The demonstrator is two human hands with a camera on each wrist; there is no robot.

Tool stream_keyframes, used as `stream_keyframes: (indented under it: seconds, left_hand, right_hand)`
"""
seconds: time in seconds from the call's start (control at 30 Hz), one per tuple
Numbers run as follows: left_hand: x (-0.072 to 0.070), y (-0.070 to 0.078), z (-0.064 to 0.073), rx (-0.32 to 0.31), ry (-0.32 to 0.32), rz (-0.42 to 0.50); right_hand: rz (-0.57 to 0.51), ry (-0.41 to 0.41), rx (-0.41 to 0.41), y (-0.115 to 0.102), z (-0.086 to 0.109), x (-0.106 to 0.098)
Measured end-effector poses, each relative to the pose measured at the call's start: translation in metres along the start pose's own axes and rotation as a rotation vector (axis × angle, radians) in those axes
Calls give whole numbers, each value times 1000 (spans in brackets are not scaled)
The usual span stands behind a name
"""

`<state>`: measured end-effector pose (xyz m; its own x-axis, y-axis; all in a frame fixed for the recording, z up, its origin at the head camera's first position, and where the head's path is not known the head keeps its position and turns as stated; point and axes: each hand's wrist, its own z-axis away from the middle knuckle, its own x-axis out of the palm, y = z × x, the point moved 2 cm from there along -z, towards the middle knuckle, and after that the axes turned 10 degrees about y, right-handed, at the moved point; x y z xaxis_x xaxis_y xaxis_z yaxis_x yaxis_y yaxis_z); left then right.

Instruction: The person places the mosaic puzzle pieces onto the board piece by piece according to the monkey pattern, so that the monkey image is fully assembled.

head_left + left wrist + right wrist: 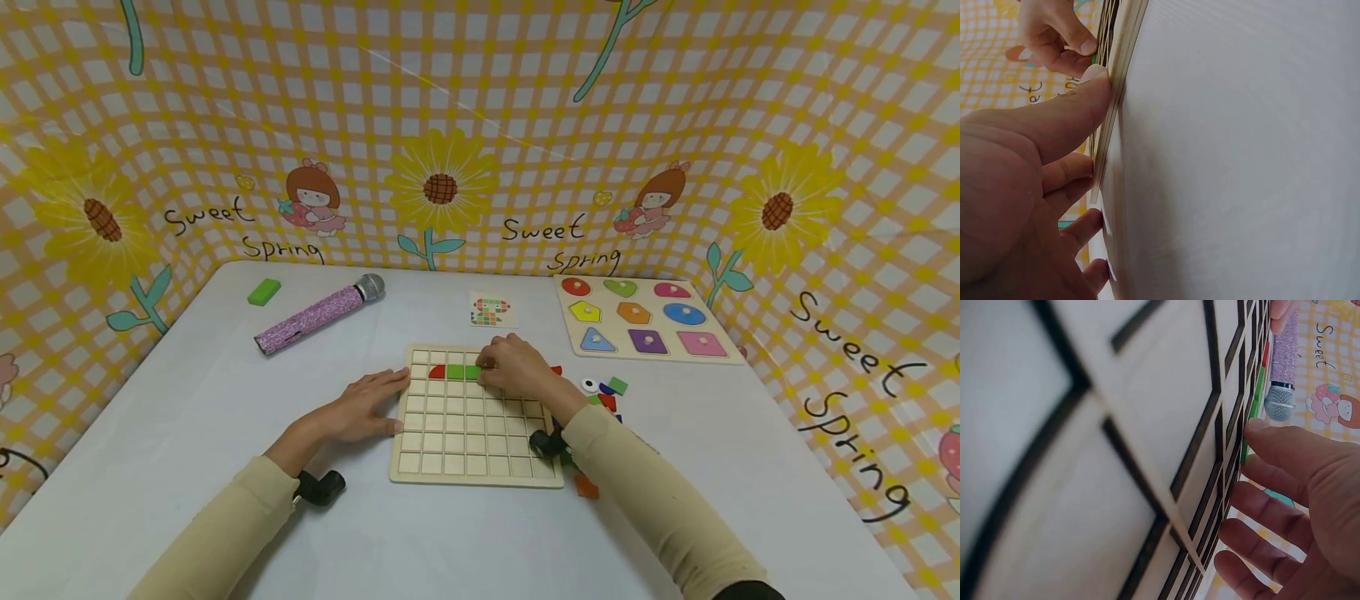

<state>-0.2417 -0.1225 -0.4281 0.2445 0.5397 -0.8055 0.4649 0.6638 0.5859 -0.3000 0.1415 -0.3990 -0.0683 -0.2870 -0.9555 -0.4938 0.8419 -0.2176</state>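
A wooden grid board point(453, 473) lies flat on the table. In its upper row sit a red rounded tile point(437, 372) and, right beside it, green square tiles point(455, 372). My right hand point(517, 367) is over this row, thumb and index finger pinching a green tile point(1245, 447) at the grid, seen in the right wrist view. My left hand point(363, 408) rests against the board's left edge, its thumb and fingertips touching the rim with the fingers extended; the left wrist view shows this thumb point(1075, 112) up close.
Loose coloured tiles point(607, 402) lie right of the board, partly behind the right arm. Farther back are a pattern card point(492, 310), a shape puzzle board point(651, 321), a glittery microphone point(318, 318) and a green block point(264, 292). A checked cloth point(480, 100) encloses the table.
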Motion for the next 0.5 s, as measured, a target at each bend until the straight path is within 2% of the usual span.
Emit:
stream_keyframes:
  seconds: [0.27, 0.5]
  left_hand:
    - [2, 0, 0, -15, -4, 11]
    - [1, 0, 0, -18, -7, 13]
  right_hand:
    - [-38, 1, 35, 2, 4, -3]
    - [-120, 45, 47, 13, 14, -24]
